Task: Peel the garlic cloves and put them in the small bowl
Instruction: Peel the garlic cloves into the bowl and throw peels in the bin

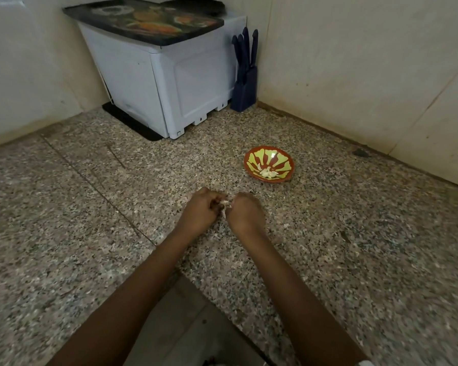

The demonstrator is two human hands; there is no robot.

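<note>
Both hands meet over the speckled granite counter (90, 233). My left hand (200, 210) and my right hand (246, 211) both pinch a garlic clove (225, 204) between their fingertips, with pale papery skin hanging from it. Most of the clove is hidden by the fingers. To the upper right stands the small bowl (251, 159), red with a yellow leaf pattern, holding a few peeled cloves (268, 173) near its front rim. The hands are a short way in front and left of the bowl.
A white microwave (156, 80) with a dark patterned board (143, 19) on top stands in the back corner. A blue knife block (245, 75) stands beside it against the wall. Tiled walls close the counter at left, back and right. The counter's near edge (222, 307) drops off below my arms.
</note>
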